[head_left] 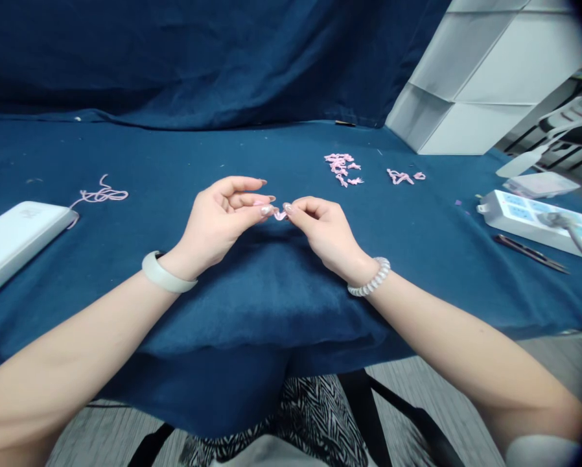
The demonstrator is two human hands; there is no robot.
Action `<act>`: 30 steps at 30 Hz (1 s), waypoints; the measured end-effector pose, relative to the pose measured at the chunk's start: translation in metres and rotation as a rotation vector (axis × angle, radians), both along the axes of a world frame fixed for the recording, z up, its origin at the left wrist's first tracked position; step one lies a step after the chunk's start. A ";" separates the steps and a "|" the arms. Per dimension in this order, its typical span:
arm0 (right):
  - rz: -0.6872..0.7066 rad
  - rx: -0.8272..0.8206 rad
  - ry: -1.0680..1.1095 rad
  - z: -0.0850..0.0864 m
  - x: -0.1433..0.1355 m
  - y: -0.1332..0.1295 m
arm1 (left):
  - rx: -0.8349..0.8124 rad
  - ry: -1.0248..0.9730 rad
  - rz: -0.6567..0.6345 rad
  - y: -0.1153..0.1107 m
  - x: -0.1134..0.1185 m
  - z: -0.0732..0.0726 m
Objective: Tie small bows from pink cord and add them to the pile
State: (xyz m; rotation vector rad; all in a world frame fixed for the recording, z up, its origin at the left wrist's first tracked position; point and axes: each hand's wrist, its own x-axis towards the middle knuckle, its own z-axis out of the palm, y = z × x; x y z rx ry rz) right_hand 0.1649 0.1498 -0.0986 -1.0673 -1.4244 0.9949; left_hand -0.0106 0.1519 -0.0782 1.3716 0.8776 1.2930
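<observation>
A short pink cord [280, 215] is stretched between my two hands above the blue cloth. My left hand [227, 211] pinches its left end between thumb and index finger, the other fingers loosely raised. At the right end, the thumb and index finger of my right hand [320, 227] are pressed together on the cord. Beyond my right hand lies a pile of small knotted pink cord pieces [340, 168], with a smaller group of pink pieces [402, 176] to its right. A loose length of pink cord [104, 193] is at the left.
A white box-like device [23, 237] rests at the left, by the loose cord. On the right are a white power strip [544, 217] with a plug, dark thread snips [531, 253] and a clear plastic case [541, 184]. White storage boxes [485, 78] stand behind them.
</observation>
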 end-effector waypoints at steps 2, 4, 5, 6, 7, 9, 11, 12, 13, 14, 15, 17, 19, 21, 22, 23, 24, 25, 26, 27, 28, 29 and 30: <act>-0.023 -0.002 0.000 0.001 0.001 0.001 | 0.006 -0.002 0.046 0.001 0.000 -0.001; -0.056 -0.010 0.015 0.001 0.002 0.003 | 0.037 0.014 0.096 0.003 -0.001 -0.001; -0.073 -0.016 0.025 0.001 0.002 0.004 | 0.057 0.026 0.119 0.003 -0.001 -0.001; -0.089 -0.019 0.032 0.001 0.002 0.005 | 0.075 0.040 0.140 0.004 -0.001 -0.001; -0.101 -0.021 0.037 0.000 0.002 0.006 | 0.090 0.054 0.158 0.005 -0.001 -0.002; -0.112 -0.025 0.051 0.000 0.002 0.008 | 0.103 0.079 0.181 0.005 -0.002 -0.003; -0.112 -0.051 0.080 -0.001 0.001 0.009 | 0.109 0.092 0.186 0.005 -0.002 -0.004; -0.110 -0.073 0.104 0.000 0.001 0.009 | 0.116 0.090 0.184 0.005 -0.001 -0.004; -0.108 -0.101 0.131 0.000 0.000 0.008 | 0.125 0.082 0.181 0.005 -0.001 -0.005; -0.105 -0.130 0.158 0.000 -0.001 0.008 | 0.136 0.070 0.176 0.004 0.000 -0.006; -0.099 -0.161 0.182 0.001 -0.002 0.007 | 0.147 0.050 0.169 0.004 0.001 -0.006; -0.081 -0.217 0.221 0.002 -0.004 0.006 | 0.140 -0.014 0.142 0.003 0.002 -0.006; -0.064 -0.241 0.237 0.002 -0.005 0.005 | 0.068 -0.100 0.100 0.003 0.002 -0.004; -0.056 -0.217 0.237 0.002 -0.005 0.006 | -0.067 -0.189 0.053 0.005 0.002 -0.002; -0.057 -0.194 0.233 0.002 -0.005 0.006 | -0.150 -0.228 0.023 0.006 0.001 -0.001; -0.059 -0.170 0.227 0.002 -0.004 0.007 | -0.237 -0.263 -0.009 0.007 0.001 0.000; -0.064 -0.145 0.221 0.003 -0.004 0.008 | -0.328 -0.290 -0.034 0.007 0.001 0.000; -0.070 -0.119 0.214 0.003 -0.003 0.009 | -0.423 -0.301 -0.055 0.007 0.002 0.000; -0.078 -0.092 0.200 0.003 -0.003 0.010 | -0.518 -0.294 -0.073 0.007 0.003 0.000; -0.088 -0.063 0.179 0.004 -0.002 0.010 | -0.608 -0.268 -0.093 0.007 0.003 -0.001; -0.103 -0.031 0.152 0.005 -0.002 0.010 | -0.686 -0.227 -0.122 0.005 0.004 -0.002; -0.122 0.004 0.120 0.005 -0.001 0.011 | -0.749 -0.177 -0.164 0.004 0.005 -0.004; -0.142 0.039 0.086 0.006 0.000 0.011 | -0.793 -0.126 -0.223 0.002 0.006 -0.004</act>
